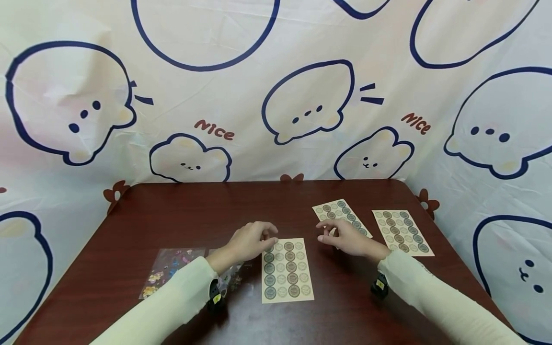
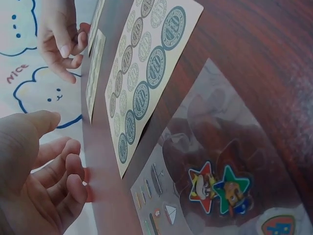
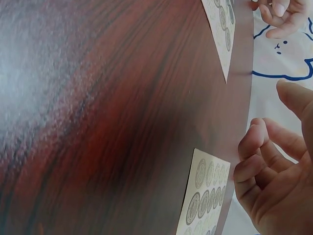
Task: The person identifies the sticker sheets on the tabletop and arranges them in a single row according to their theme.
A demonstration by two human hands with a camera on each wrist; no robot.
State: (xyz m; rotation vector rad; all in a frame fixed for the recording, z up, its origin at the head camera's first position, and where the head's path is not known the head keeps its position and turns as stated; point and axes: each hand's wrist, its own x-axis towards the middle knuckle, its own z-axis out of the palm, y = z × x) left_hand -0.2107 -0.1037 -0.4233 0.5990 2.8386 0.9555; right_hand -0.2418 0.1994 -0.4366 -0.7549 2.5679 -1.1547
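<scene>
A cream sheet of round stickers [image 1: 287, 270] lies on the dark table between my hands. Over its upper left corner hovers my left hand [image 1: 254, 241], fingers loosely curled with nothing in them. My right hand [image 1: 345, 236] is above the table to the right, also holding nothing, its fingers bent loosely. Partly behind that hand lies a second sticker sheet [image 1: 334, 208]. A third sheet [image 1: 403, 232] sits farther right. In the left wrist view, clear sticker sheets [image 2: 225, 191] with star-shaped cartoon stickers lie beside the cream sheet; my left forearm covers part of them in the head view.
The dark wood table [image 1: 207, 206] runs back to a hanging cloth [image 1: 250, 96] printed with cartoon outlines. More cloth hangs at both sides. A dark band with a small camera [image 1: 215, 297] sits on my left wrist, another [image 1: 379, 286] on the right.
</scene>
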